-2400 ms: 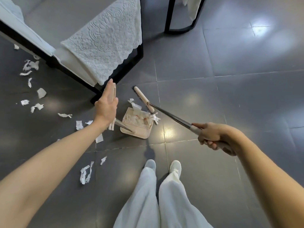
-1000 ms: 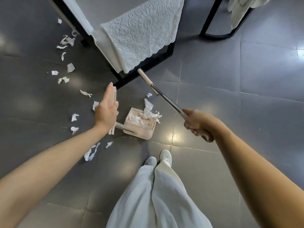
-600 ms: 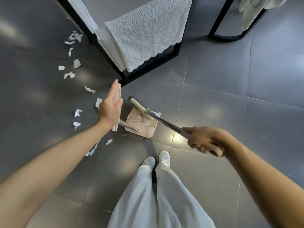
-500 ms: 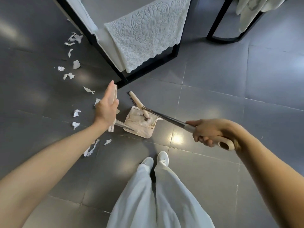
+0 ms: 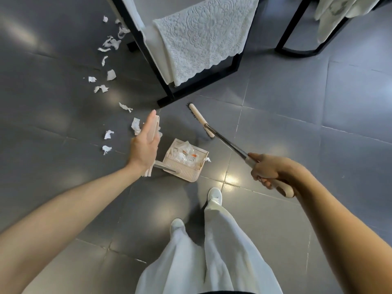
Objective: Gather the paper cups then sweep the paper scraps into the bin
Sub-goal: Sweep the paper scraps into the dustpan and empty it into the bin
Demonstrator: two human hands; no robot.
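**Sweep status: partly done**

Dustpan (image 5: 186,161): holds paper scraps, on floor at your feet. Left hand (image 5: 145,143): fingers flat against its upright handle. Right hand (image 5: 268,169): fingers wrapped round broom (image 5: 200,119). Outstanding: loose scraps (image 5: 107,81) leftward; bin and cups unseen.

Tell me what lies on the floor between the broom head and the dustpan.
Nothing: in the head view, only bare grey tile separates the broom head from the dustpan; loose scraps lie further left.

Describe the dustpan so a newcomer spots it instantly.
Start at the black-framed seat draped with white lace cloth. On the grey floor just in front of the person's shoes sits the dustpan: a beige ribbed tray, the only container, already holding white scraps.
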